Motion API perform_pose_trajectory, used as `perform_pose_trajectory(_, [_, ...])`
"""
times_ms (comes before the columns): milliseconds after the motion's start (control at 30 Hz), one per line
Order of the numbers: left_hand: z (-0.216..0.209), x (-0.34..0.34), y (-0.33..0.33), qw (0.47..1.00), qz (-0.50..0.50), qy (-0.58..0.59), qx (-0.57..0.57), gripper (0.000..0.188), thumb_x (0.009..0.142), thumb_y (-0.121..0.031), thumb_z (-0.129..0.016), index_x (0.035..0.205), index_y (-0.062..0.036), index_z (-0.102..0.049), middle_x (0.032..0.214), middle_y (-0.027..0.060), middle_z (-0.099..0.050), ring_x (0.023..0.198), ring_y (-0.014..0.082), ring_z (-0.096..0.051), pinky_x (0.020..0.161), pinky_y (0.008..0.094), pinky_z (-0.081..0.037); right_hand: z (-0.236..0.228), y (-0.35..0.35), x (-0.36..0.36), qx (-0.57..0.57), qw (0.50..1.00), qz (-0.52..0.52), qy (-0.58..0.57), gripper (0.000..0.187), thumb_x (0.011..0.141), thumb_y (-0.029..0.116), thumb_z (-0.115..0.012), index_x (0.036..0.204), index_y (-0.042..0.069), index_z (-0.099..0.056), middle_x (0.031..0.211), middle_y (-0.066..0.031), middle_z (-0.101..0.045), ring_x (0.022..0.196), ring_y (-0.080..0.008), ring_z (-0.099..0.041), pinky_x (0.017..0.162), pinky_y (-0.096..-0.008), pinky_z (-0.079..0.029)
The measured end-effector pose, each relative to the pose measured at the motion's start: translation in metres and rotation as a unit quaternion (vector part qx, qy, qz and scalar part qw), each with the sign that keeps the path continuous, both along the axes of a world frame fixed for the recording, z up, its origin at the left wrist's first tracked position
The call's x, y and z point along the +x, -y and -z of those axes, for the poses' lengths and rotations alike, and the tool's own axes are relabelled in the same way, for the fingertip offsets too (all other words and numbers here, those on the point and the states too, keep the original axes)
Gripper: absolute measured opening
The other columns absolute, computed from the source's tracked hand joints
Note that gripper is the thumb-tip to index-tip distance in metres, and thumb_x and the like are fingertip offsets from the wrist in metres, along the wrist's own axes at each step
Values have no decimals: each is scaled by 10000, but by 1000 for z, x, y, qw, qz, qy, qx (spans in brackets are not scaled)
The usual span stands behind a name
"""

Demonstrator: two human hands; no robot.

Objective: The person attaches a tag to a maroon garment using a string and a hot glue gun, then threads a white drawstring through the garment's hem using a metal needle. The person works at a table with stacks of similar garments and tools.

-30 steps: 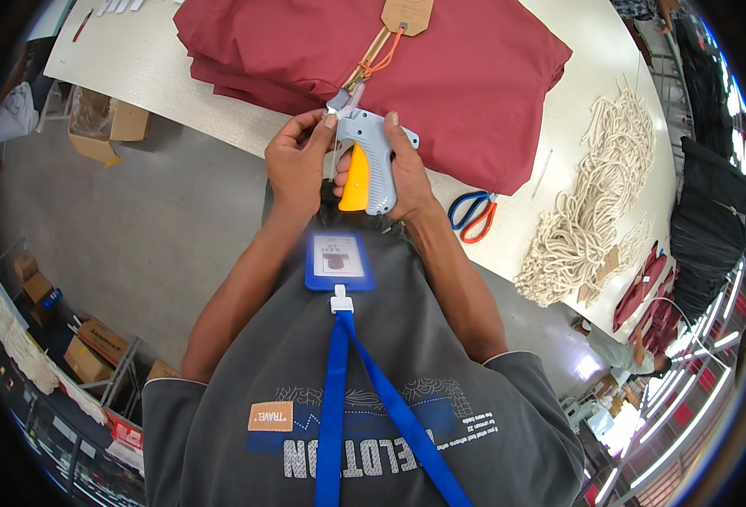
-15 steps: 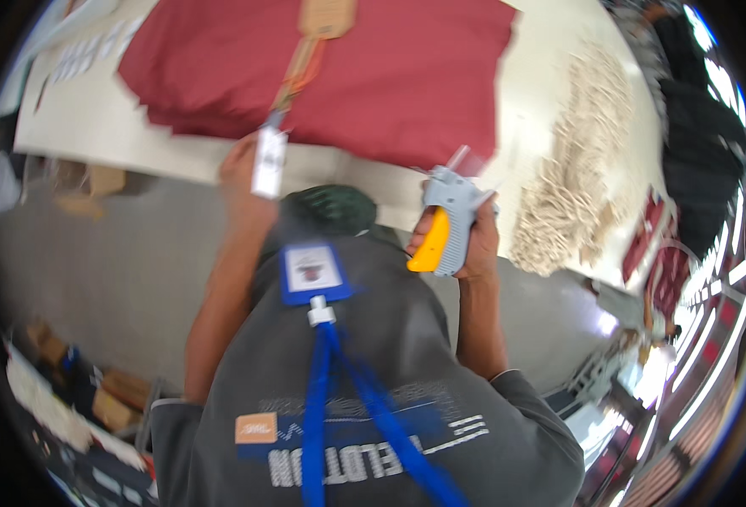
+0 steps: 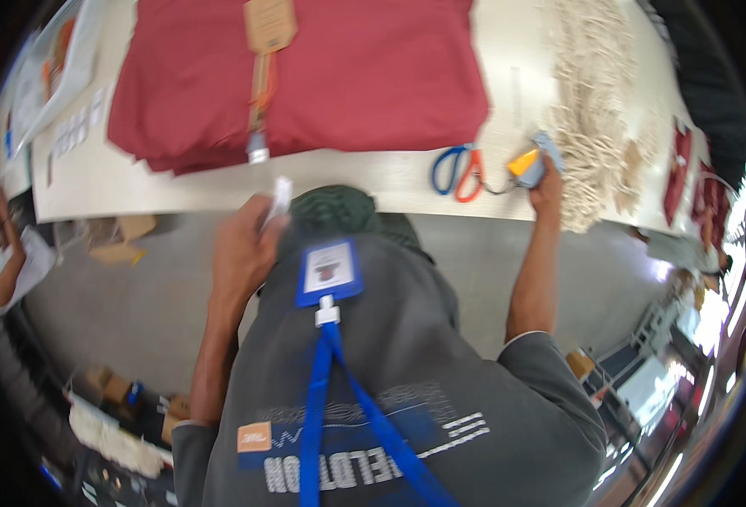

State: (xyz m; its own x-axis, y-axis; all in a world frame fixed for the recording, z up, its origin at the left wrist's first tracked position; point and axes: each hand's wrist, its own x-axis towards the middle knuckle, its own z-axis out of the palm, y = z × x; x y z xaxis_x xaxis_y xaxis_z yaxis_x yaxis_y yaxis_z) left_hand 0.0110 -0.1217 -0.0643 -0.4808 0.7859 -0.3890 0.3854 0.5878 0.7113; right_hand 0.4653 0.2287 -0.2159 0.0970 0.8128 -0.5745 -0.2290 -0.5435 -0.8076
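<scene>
My left grip is closed on a small white slip, pinched by one end with the other end standing free; the slip is blurred. It is just in front of the near edge of the surface. My right grip is closed around the grey tagging gun with the yellow trigger, located over the right part of the surface, immediately beside a heap of cream cord. Whether the gun touches the surface cannot be determined. Near it, to the left, lie scissors with one blue and one red handle loop.

Folded maroon cloth lies on the surface beyond my left grip. On it lies a brown card tag, with a narrow strip running from it toward the cloth's near edge. Further left, white slips lie in a row, near a pale tray containing orange items. A co-worker's forearm appears at the far left.
</scene>
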Motion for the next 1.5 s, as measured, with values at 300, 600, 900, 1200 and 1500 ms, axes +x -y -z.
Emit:
perform_pose_trajectory(300, [-67, -128, -133, 928, 225, -294, 36, 207, 844, -84, -730, 1049, -59, -715, 914, 147, -717, 813, 312, -670, 764, 385, -535, 7, 0, 0, 60, 982, 59, 171, 430, 937, 154, -722, 1250, -81, -543, 1208, -198, -644, 1099, -289, -652, 937, -389, -554])
perform_pose_trajectory(600, [3, -72, -47, 921, -160, -216, 281, 128, 919, -74, -712, 1038, -27, -709, 866, 39, -721, 709, 106, -645, 642, 256, -512, -92, 109, -104, 207, 870, -6, 447, 301, 954, 140, -671, 1187, -45, -621, 1047, -99, -670, 929, -164, -643, 804, -318, -530])
perform_pose_trajectory(900, [58, -22, -28, 951, -155, -101, 247, 257, 849, 12, -733, 1101, -8, -688, 1009, 71, -659, 741, 113, -634, 625, 252, -512, -122, 162, -369, 630, 538, -457, 323, 292, 740, 134, -776, 1024, 147, -705, 1014, -55, -646, 995, -244, -590, 888, -428, -416])
perform_pose_trajectory(1200, [51, -43, -73, 904, -207, -202, 314, 210, 826, -110, -754, 1022, -63, -691, 995, 111, -618, 880, 343, -650, 753, 428, -524, -164, 117, -403, 554, 627, -497, 228, 181, 784, 167, -767, 937, 96, -702, 880, -42, -680, 876, -213, -649, 827, -382, -466])
perform_pose_trajectory(1500, [-108, -109, -76, 913, -5, -251, 322, 188, 1011, -188, -580, 941, -17, -612, 763, 205, -631, 673, 399, -621, 626, 437, -471, -119, -4, -423, 498, 504, -519, 478, 529, 1025, 504, -440, 1313, 98, -619, 1376, -163, -584, 1269, -354, -546, 1023, -609, -429])
